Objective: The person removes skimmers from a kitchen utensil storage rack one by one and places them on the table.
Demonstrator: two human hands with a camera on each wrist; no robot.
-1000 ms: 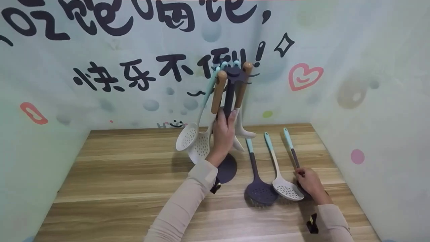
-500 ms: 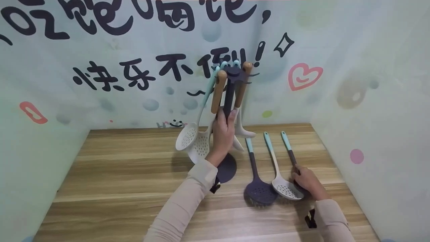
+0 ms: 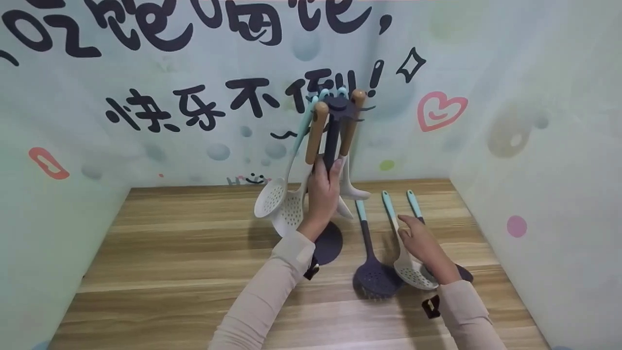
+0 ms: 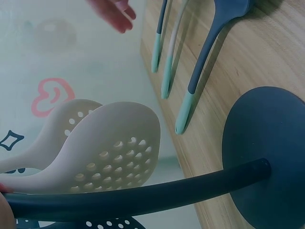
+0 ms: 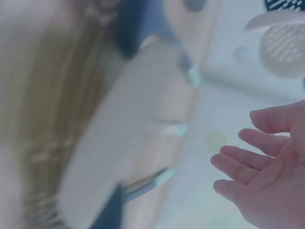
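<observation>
My left hand [image 3: 323, 197] grips the dark post [image 3: 332, 138] of a utensil stand, whose round base [image 4: 267, 138] rests on the table. Around the post hang white skimmers [image 3: 270, 198] and other utensils with turquoise or wooden handles [image 3: 317, 132]. Over on the right, my right hand [image 3: 422, 243] hovers above a white slotted skimmer [image 3: 413, 274], fingers extended and holding nothing. Left of that skimmer lies a dark slotted skimmer [image 3: 376, 278]. A third utensil, dark with a turquoise handle [image 3: 413, 201], lies to its right, its middle hidden by the right hand.
The wood-grain table [image 3: 180, 272] meets a printed backdrop [image 3: 204, 141] along its back edge. Another wall [image 3: 549, 194] stands along the right side. The three loose utensils lie side by side between the stand and that wall.
My right hand has let go of the rightmost dark utensil, after shifting it slightly, and has lifted away to the left and back. The left hand and the stand stay put.
</observation>
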